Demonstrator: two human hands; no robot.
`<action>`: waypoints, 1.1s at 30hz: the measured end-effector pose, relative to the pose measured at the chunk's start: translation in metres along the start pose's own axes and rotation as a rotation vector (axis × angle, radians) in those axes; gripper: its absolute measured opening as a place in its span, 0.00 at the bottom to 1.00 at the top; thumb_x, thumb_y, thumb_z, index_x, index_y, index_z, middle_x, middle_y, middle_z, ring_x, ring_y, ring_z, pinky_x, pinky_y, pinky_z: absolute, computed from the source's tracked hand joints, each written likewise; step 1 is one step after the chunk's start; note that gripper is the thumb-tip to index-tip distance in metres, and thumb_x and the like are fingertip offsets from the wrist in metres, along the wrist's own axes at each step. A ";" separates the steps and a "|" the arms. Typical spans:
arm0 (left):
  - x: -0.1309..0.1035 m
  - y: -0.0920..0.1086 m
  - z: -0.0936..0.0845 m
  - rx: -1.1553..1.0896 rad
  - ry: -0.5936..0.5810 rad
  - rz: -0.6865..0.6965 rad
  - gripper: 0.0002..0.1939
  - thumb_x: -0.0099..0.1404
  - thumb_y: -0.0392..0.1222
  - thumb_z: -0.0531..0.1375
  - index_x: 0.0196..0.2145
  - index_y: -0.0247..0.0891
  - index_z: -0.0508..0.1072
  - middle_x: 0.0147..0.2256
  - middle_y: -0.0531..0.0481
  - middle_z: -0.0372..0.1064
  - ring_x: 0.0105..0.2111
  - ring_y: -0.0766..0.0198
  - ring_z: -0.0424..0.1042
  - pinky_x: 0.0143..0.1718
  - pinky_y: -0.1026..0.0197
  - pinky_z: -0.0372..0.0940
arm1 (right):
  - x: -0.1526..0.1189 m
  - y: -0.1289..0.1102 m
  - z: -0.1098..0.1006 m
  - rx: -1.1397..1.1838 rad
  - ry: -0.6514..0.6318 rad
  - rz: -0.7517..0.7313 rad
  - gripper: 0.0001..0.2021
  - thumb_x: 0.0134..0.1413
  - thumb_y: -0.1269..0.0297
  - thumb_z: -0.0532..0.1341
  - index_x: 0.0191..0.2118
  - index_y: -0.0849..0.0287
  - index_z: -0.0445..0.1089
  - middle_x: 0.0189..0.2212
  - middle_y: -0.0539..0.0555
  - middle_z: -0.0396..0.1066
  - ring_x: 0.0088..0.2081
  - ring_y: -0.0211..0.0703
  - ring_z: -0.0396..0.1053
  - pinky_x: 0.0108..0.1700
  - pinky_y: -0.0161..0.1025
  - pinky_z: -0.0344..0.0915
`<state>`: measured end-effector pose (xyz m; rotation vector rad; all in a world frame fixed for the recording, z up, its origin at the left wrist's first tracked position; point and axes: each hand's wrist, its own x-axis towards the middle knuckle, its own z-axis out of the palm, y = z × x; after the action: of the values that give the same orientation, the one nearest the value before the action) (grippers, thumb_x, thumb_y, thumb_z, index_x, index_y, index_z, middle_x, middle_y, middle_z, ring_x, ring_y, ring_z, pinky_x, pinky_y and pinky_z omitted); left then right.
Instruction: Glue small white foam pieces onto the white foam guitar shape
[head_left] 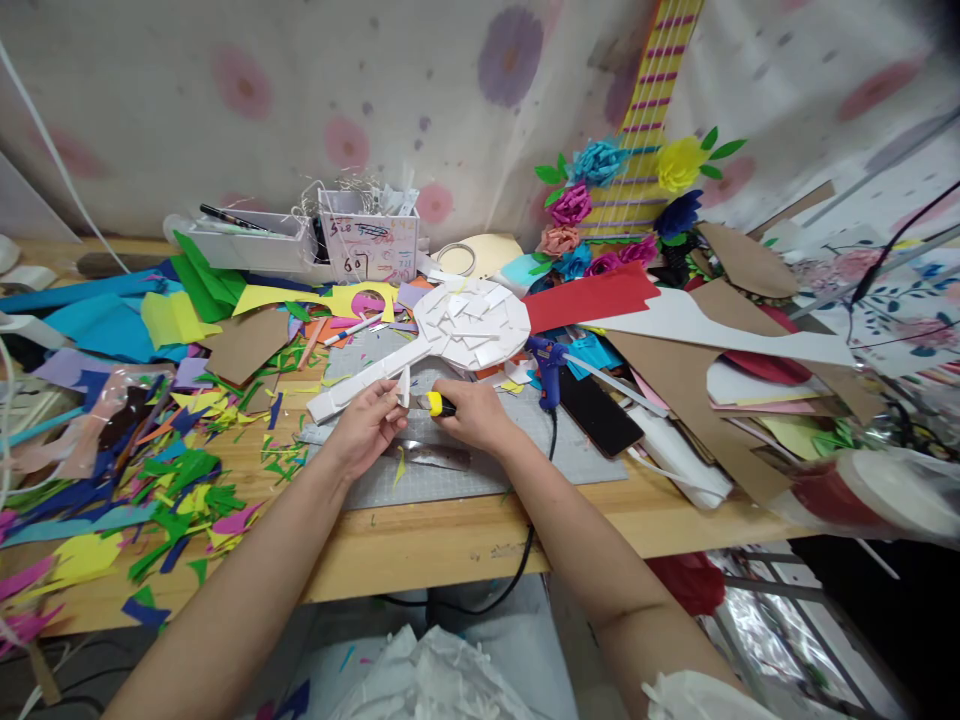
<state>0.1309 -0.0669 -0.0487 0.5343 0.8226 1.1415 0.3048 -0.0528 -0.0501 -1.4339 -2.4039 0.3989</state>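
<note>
My left hand (373,420) pinches a small white strip (405,386), foam board or card by its look. My right hand (474,412) is wrapped round a yellow and black utility knife (436,404), its blade pointing left at the strip. Whether the blade touches the strip I cannot tell. Just beyond both hands lies a white paddle-shaped piece (474,322), its round end heaped with short white strips and its handle slanting to the lower left. Beneath the hands is a grey cutting mat (517,470), with a metal ruler (431,456) on it.
A blue glue gun (550,372) and a black phone (600,412) lie to the right. Colourful paper scraps (184,480) cover the left side. White boxes (371,240) stand at the back, near a yellow guitar-like piece (646,110) with paper flowers. Brown cardboard (675,385) is piled at right.
</note>
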 end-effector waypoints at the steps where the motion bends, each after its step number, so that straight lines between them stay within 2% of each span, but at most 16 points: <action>1: -0.001 0.001 0.000 0.005 -0.008 0.004 0.10 0.50 0.31 0.67 0.29 0.32 0.69 0.23 0.57 0.61 0.17 0.78 0.56 0.17 0.73 0.58 | 0.000 0.000 0.000 0.003 0.001 -0.001 0.07 0.51 0.65 0.56 0.35 0.56 0.70 0.34 0.52 0.74 0.36 0.43 0.67 0.32 0.35 0.50; 10: -0.002 0.002 -0.001 0.041 -0.035 0.020 0.15 0.46 0.36 0.70 0.28 0.34 0.68 0.22 0.58 0.61 0.18 0.78 0.56 0.18 0.72 0.60 | 0.001 -0.001 0.000 -0.003 0.016 0.000 0.06 0.51 0.65 0.56 0.34 0.56 0.70 0.33 0.51 0.74 0.35 0.43 0.68 0.31 0.36 0.49; 18: 0.000 -0.003 0.004 0.101 0.009 0.000 0.15 0.45 0.30 0.68 0.30 0.34 0.68 0.22 0.59 0.62 0.18 0.77 0.57 0.19 0.72 0.60 | 0.002 -0.002 -0.001 0.017 0.019 -0.050 0.05 0.49 0.67 0.57 0.32 0.57 0.69 0.33 0.52 0.74 0.35 0.42 0.67 0.31 0.35 0.49; 25: -0.003 -0.001 0.004 0.045 -0.047 -0.032 0.12 0.47 0.31 0.67 0.29 0.33 0.69 0.22 0.57 0.61 0.18 0.77 0.56 0.18 0.73 0.57 | 0.001 -0.002 -0.003 0.045 0.022 -0.034 0.05 0.50 0.66 0.56 0.32 0.56 0.69 0.31 0.51 0.74 0.34 0.42 0.67 0.31 0.35 0.50; 33: -0.006 0.000 0.004 0.019 -0.120 -0.043 0.11 0.51 0.36 0.68 0.29 0.32 0.69 0.21 0.57 0.59 0.18 0.77 0.55 0.18 0.73 0.56 | -0.002 0.009 -0.003 0.030 0.031 -0.003 0.07 0.50 0.66 0.56 0.34 0.57 0.71 0.31 0.51 0.74 0.34 0.41 0.67 0.32 0.34 0.51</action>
<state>0.1333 -0.0720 -0.0445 0.5927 0.7385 1.0530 0.3136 -0.0502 -0.0512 -1.4135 -2.3653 0.4081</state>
